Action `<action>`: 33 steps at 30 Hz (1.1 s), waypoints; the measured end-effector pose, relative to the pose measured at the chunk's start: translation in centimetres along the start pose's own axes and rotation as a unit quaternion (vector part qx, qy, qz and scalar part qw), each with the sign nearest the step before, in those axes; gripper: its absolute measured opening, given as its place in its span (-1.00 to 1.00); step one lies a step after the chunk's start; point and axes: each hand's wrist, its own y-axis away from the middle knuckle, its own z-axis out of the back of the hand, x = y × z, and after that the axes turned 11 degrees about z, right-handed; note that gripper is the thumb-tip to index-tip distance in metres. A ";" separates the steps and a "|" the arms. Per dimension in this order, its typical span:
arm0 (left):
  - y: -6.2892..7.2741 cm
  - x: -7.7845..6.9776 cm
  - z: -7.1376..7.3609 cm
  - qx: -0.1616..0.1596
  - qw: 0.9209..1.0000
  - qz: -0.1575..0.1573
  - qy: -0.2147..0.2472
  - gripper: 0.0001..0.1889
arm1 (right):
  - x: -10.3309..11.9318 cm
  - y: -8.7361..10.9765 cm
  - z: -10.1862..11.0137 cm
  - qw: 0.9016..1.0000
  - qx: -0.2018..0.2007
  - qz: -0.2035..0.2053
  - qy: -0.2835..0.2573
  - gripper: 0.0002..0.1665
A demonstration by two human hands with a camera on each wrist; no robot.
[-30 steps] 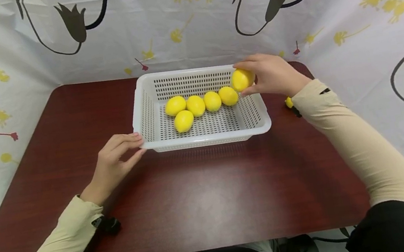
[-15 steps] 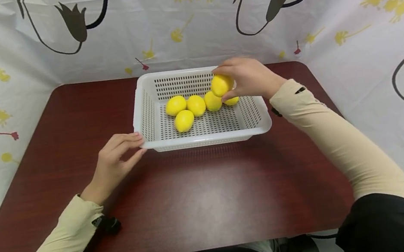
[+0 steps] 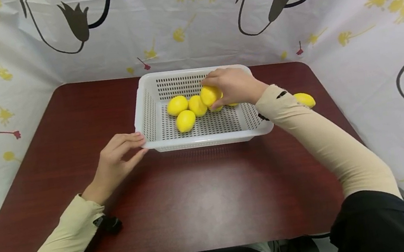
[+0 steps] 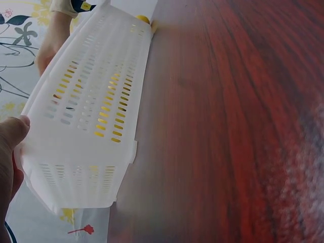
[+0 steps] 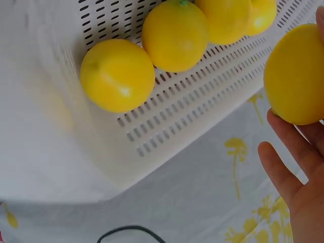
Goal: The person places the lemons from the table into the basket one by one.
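A white perforated plastic basket (image 3: 208,138) stands on the table, with several lemons (image 3: 186,121) on its floor. At the basket's near left corner my left hand (image 3: 113,162) pinches the rim; the left wrist view has a fingertip (image 4: 24,121) pressed on the basket wall. My right hand (image 3: 234,85) holds another lemon (image 3: 210,94) between fingers and thumb, above the basket's floor. That held lemon overlaps the lemons beneath it in the head view, and the hand partly hides those to the right. In the right wrist view, the held lemon (image 5: 297,76) appears at the right edge.
On the dark red-brown table (image 3: 212,194), one more lemon (image 3: 305,100) lies right of the basket, partly behind the right sleeve (image 3: 318,143). A white patterned cloth (image 3: 186,23) hangs right behind the table's back edge.
My right hand has carried its lemon leftward and slightly down, from the basket's right end to near its middle. A lemon on the table now shows beyond the sleeve. My left hand stays put.
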 end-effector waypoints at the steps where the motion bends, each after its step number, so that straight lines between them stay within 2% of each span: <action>1: 0.0 0.0 0.0 0.000 1.000 0.000 0.000 -0.60 | 0.1 -0.1 -0.1 1.000 0.004 0.000 -0.002 -0.08; 5: 0.1 0.2 -0.1 -0.003 1.000 0.002 0.004 -0.60 | 0.3 -0.7 -0.6 1.000 0.014 0.010 0.006 -0.05; 12: 0.2 0.2 -0.1 -0.005 1.000 0.003 0.011 -0.60 | 0.5 -1.4 -1.9 0.999 0.022 0.031 -0.014 -0.04; 29: 0.1 0.2 -0.2 -0.006 1.000 0.003 0.012 -0.59 | 1.1 -2.3 -4.6 0.997 0.070 0.035 -0.010 0.00; 33: 0.1 0.2 -0.2 -0.006 1.000 0.003 0.013 -0.61 | 1.1 -2.6 -5.2 0.996 0.071 0.041 -0.017 0.01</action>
